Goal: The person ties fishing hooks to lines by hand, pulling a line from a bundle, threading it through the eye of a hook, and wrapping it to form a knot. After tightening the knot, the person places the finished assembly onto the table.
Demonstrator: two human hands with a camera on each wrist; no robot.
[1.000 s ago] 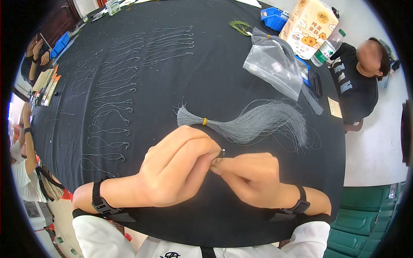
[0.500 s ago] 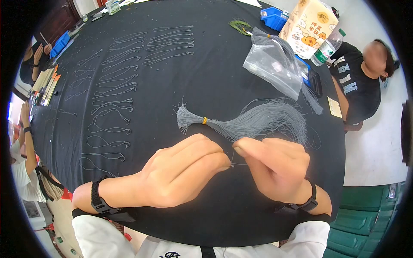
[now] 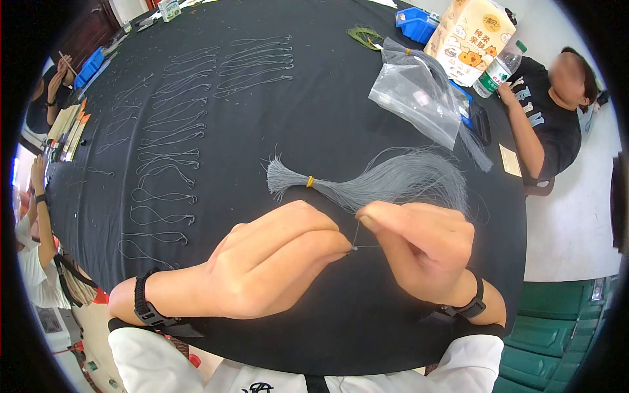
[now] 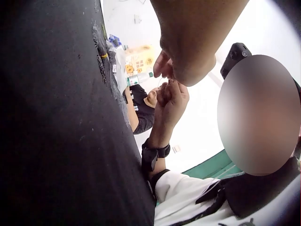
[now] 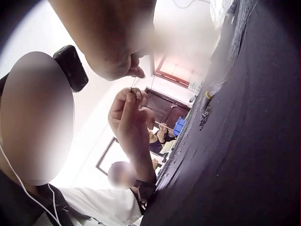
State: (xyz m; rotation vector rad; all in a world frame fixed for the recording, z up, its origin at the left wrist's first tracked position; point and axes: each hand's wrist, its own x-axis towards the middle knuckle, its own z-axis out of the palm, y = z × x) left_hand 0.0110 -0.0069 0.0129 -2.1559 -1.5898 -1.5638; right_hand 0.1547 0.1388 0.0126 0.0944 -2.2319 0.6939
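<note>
In the head view my left hand (image 3: 282, 262) pinches a tiny dark piece at its fingertips, mostly hidden by them; I cannot tell its kind. To its right, my right hand (image 3: 422, 252) pinches a thin grey line (image 3: 357, 230) between thumb and forefinger. That line runs taut down to the left fingertips, a short gap apart. Just beyond both hands lies a bundle of grey line (image 3: 373, 185), bound with a yellow tie (image 3: 310, 181). The right wrist view shows the left fingertips (image 5: 133, 92) just under the right hand.
Looped grey lines (image 3: 165, 198) with hook-like ends lie in rows on the black tablecloth (image 3: 314, 118) at left. A clear plastic bag (image 3: 416, 101), a tissue pack (image 3: 468, 42), a water bottle (image 3: 499, 71) and a blue bin (image 3: 416, 25) stand far right. A person (image 3: 550, 124) sits at right.
My hands were together at the fingertips; the right hand has moved right and away, drawing the line taut between them. The seated person's arm now reaches toward the bottle.
</note>
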